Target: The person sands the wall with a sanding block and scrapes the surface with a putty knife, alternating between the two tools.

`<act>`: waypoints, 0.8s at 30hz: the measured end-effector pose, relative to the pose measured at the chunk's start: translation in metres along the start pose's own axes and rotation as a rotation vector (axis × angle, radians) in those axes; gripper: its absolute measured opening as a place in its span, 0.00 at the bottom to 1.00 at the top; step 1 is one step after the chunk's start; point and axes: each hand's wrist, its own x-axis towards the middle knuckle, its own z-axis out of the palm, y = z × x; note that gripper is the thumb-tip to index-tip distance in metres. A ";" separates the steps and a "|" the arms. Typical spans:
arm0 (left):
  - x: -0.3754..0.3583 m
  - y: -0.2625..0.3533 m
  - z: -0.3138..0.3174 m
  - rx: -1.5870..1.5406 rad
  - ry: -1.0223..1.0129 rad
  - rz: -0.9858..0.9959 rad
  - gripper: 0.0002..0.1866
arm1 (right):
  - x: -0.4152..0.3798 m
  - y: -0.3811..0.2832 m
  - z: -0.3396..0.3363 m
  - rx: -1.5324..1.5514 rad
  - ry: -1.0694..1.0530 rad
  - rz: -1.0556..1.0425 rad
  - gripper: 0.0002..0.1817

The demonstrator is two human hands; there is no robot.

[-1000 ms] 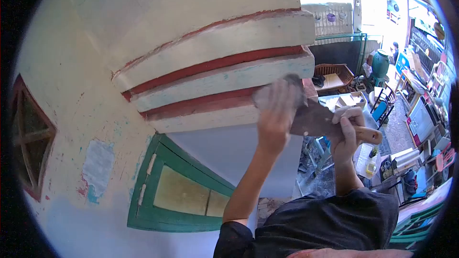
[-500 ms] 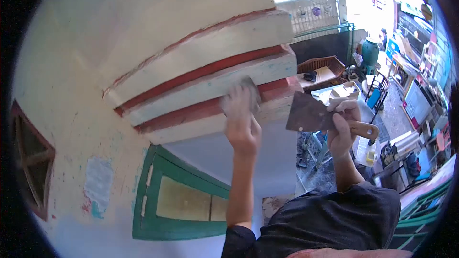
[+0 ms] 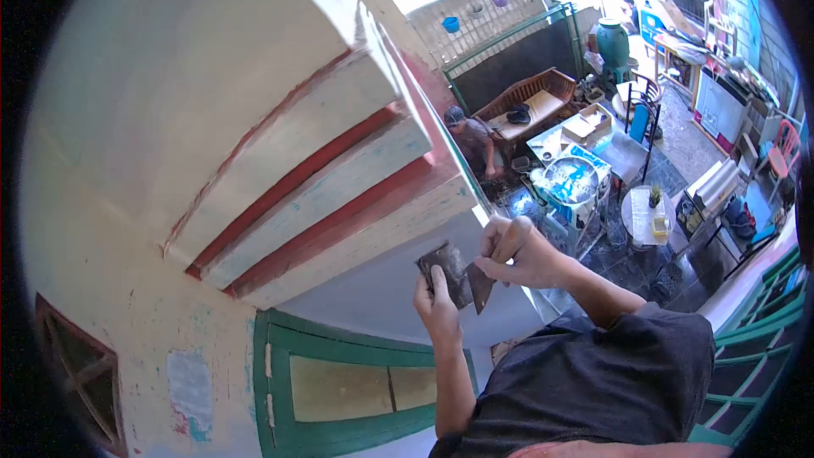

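My left hand (image 3: 439,305) holds a dark flat plate (image 3: 447,274), its thumb pressed on the face, which has a pale smear. Beside it, my right hand (image 3: 517,256) grips the wooden handle of a putty knife (image 3: 481,285). The knife's dark blade hangs tilted downward close to the plate's right edge; whether they touch, I cannot tell. Behind the hands is a stepped moulding (image 3: 339,195) with white and red bands, its paint patchy.
Under the moulding is a green-framed window (image 3: 352,386). Below to the right, a person (image 3: 475,144) in a cap crouches near a wooden bench (image 3: 551,102) and a cluttered table (image 3: 572,178). A green urn (image 3: 612,44) and chairs stand farther back.
My left hand has come down off the moulding with the plate, and my right hand has moved left and turned the knife beside it. The view has shifted, showing the crouching person.
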 end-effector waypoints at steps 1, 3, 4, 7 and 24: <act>0.000 -0.005 0.002 -0.116 0.022 -0.108 0.14 | -0.002 0.003 -0.002 0.008 -0.055 0.011 0.12; 0.002 -0.030 -0.006 -0.047 -0.020 -0.124 0.13 | -0.007 0.008 -0.003 0.030 -0.061 0.102 0.11; 0.001 -0.035 -0.005 -0.090 -0.045 -0.203 0.14 | -0.008 0.019 -0.002 0.072 -0.075 0.029 0.10; -0.006 -0.033 -0.001 -0.255 -0.115 -0.409 0.16 | -0.010 0.036 -0.006 0.090 -0.139 -0.005 0.10; -0.051 -0.082 -0.027 -0.582 -0.303 -0.509 0.16 | -0.001 0.051 0.021 -0.327 -0.239 0.418 0.26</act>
